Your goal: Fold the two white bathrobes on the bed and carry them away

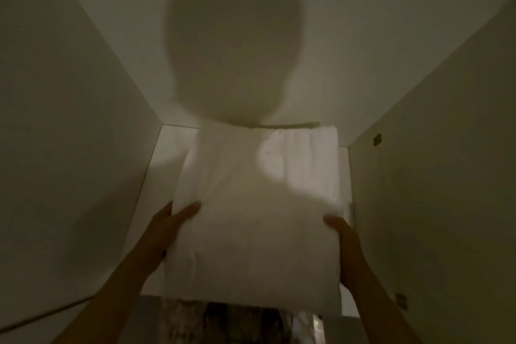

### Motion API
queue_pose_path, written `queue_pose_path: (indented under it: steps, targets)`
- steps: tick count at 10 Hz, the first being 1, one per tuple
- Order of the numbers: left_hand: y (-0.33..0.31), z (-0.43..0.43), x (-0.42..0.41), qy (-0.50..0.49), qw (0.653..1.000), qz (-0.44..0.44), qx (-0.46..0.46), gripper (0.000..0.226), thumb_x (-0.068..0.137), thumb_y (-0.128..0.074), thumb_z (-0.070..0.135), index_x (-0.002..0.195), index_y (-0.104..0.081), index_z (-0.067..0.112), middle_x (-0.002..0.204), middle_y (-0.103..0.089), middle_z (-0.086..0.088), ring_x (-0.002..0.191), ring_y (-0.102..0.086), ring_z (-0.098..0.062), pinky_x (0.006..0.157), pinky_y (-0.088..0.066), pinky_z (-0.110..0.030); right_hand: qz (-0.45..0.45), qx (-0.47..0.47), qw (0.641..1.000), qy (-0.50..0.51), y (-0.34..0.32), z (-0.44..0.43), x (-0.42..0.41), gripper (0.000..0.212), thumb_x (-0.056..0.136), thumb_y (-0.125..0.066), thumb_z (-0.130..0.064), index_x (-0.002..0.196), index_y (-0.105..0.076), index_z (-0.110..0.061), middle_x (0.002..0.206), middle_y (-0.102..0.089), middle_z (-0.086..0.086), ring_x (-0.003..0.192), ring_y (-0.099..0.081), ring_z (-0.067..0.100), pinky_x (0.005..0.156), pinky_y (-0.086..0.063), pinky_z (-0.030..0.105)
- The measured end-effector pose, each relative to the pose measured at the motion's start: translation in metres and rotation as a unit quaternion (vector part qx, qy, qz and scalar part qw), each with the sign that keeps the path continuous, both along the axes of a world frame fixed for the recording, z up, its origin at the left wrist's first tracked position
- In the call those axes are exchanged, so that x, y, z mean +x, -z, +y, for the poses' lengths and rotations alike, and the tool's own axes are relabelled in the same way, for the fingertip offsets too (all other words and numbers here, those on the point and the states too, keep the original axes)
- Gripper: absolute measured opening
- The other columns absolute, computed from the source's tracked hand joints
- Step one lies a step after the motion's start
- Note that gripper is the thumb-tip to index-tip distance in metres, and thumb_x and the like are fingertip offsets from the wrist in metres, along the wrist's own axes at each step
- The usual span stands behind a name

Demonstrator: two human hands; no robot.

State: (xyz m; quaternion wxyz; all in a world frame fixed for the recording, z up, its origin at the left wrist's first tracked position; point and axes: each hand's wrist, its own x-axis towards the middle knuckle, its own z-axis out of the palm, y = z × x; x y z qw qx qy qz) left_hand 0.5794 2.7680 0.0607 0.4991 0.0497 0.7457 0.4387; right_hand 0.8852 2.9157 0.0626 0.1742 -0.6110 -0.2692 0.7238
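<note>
Dim light, image soft with motion blur. View looks into a white closet compartment: left side panel [69,120], back panel [363,36], right side panel [432,176] and a white shelf [164,148] at the bottom.

Folded white bathrobes [251,218]: one thick stack of white cloth. Cannot tell from this view whether it is one robe or two; no separate layers resolve. The stack lies flat over the shelf, far edge close to the back panel, near edge overhanging the shelf's front lip. Whether its underside fully rests on the shelf cannot be told. Bare shelf shows as a strip on the left of the stack and a thinner strip on the right.

Left hand [167,229]: at the stack's left edge, thumb laid on top of the cloth, fingers hidden beneath it; grasping the stack.

Right hand [342,234]: at the stack's right edge, thumb on top near the corner, fingers tucked below and out of sight; also gripping the stack.

Both forearms are bare and reach in from the lower corners.

A large rounded shadow [234,45] falls on the back panel and runs down onto the cloth.

Two small dark metal fittings [377,139] sit on the right side panel, one high, one low near the front edge.

Below the shelf front, blurred items, not identifiable.
</note>
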Motion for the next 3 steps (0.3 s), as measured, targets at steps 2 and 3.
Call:
queue_pose_path:
  steps: [2, 3]
  targets:
    - [0.094, 0.013, -0.036, 0.156, 0.975, 0.125, -0.094, 0.105, 0.072, -0.049, 0.089, 0.153, -0.035, 0.024, 0.149, -0.05, -0.011, 0.13, -0.053, -0.033, 0.111, -0.042, -0.051, -0.082, 0.017, 0.995, -0.05, 0.068, 0.024, -0.028, 0.066, 0.082, -0.071, -0.053, 0.137, -0.053, -0.02, 0.128, -0.065, 0.007, 0.108, -0.065, 0.026, 0.08, -0.057, 0.041]
    - [0.08, 0.009, -0.026, 0.202, 0.945, 0.194, -0.169, 0.088, 0.091, -0.051, 0.064, 0.158, -0.022, 0.015, 0.16, -0.033, -0.016, 0.144, -0.037, -0.034, 0.119, -0.03, -0.046, -0.21, 0.077, 0.968, -0.113, 0.045, 0.025, -0.03, 0.093, 0.083, -0.068, -0.058, 0.157, -0.025, -0.023, 0.15, -0.046, 0.013, 0.13, -0.051, 0.036, 0.105, -0.046, 0.052]
